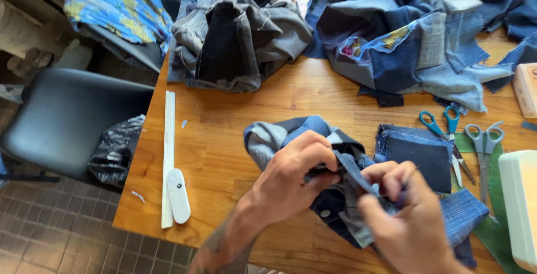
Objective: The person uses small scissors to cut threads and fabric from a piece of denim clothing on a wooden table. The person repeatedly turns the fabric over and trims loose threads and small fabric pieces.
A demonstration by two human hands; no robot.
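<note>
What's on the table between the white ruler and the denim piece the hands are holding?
In the head view, only bare wooden table lies between the white ruler and the denim piece held by both hands.

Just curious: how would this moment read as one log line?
left hand: pinching denim patchwork piece | right hand: gripping its edge | scissors: idle on table

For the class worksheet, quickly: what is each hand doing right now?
Left hand: closed, pinching the denim patchwork piece.
Right hand: closed, gripping the same piece.
</note>
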